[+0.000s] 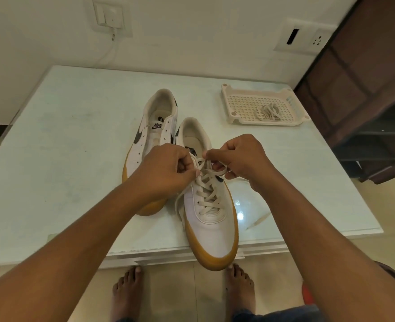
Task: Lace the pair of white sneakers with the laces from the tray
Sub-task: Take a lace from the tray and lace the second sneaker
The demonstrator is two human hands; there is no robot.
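The left hand is curled tight, thumb and forefinger pinching one strand of the lace just above the top eyelets of the near shoe. The right hand is curled the same way, its fingertips pinching the other strand, which bends into a loop under its fingers. The two hands sit close together over the tongue, knuckles nearly meeting.

The lace crosses up the near shoe in several rows. One loose tail hangs down the shoe's left side, and another lies on the table to the right of the shoe. This shoe points toward the person, its yellow toe jutting past the table's near edge.

The far shoe lies just beside it, behind and to the left, with bare eyelets and its toe hidden under the left wrist. The tray stands well apart at the table's far right corner, with a bundled spare lace in it. Two bare feet show on the floor below the table edge.
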